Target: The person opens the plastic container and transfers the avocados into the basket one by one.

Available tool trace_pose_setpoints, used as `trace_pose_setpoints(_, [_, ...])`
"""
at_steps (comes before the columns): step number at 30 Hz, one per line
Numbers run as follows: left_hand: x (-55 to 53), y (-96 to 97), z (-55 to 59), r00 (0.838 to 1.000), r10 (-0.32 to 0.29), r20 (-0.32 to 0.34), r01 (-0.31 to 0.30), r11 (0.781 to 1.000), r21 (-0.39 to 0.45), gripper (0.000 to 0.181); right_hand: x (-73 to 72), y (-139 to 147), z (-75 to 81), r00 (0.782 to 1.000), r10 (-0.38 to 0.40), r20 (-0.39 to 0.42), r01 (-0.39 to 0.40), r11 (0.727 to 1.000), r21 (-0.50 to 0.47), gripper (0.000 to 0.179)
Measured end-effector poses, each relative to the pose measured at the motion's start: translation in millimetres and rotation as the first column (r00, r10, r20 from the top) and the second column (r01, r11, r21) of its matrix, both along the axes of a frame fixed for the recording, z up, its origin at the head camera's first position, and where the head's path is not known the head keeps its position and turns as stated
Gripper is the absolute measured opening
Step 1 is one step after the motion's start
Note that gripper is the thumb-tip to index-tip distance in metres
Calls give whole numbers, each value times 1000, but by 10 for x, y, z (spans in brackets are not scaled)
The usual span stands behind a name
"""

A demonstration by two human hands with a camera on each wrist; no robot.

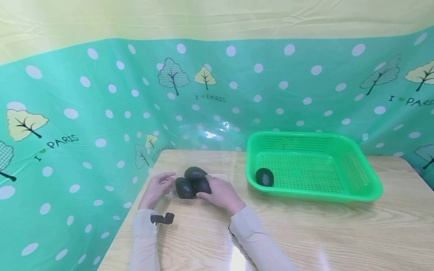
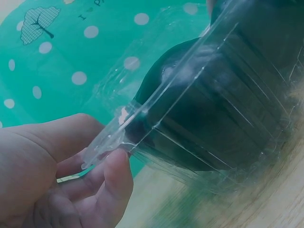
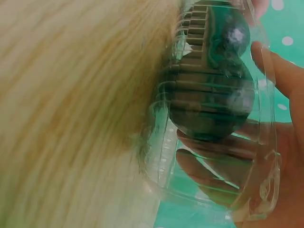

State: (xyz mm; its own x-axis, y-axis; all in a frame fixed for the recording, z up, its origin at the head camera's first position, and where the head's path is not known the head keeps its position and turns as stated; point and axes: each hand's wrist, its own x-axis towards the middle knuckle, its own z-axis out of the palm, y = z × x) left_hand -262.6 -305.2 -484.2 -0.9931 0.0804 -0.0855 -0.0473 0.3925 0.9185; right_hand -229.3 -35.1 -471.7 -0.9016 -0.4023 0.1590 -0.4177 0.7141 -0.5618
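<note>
Three dark avocados [image 1: 185, 188] sit close together in a clear plastic clamshell container [image 3: 190, 198] on the table. My left hand [image 1: 157, 190] is at the container's left side; in the left wrist view its thumb and fingers [image 2: 118, 173] pinch the clear rim. From the right, my right hand [image 1: 223, 194] reaches into the container and grips the rightmost avocado [image 1: 203, 186], thumb on its near side and fingers on the far side. The right wrist view shows these fingers [image 3: 202, 166] through the plastic wall, beside the avocado [image 3: 213, 107].
Right of the container stands a green perforated basket [image 1: 352, 196] with one avocado [image 1: 264, 177] in its left front corner. The clear lid [image 1: 210, 141] stands raised behind the container. A green dotted curtain [image 1: 281, 105] hangs behind the wooden table [image 1: 322, 229].
</note>
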Motion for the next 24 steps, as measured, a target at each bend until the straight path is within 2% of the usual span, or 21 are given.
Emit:
trace_pose_setpoints(11, [-8, 12, 15, 1000, 4, -6, -5, 1000, -3, 43, 11, -33, -31, 997, -48, -64, 54, 994, 93, 53])
trace_pose_setpoints(17, [3, 21, 29, 1000, 1, -6, -1, 1000, 6, 43, 17, -32, -37, 997, -56, -58, 61, 994, 91, 55])
trace_pose_setpoints(19, [37, 48, 102, 1000, -4, -1, 4, 1000, 11, 43, 18, -31, -36, 997, -55, -58, 60, 995, 83, 55])
trace_pose_setpoints(24, [43, 36, 82, 1000, -3, -5, 3, 1000, 4, 42, 17, -30, -43, 997, -53, -62, 56, 997, 55, 58])
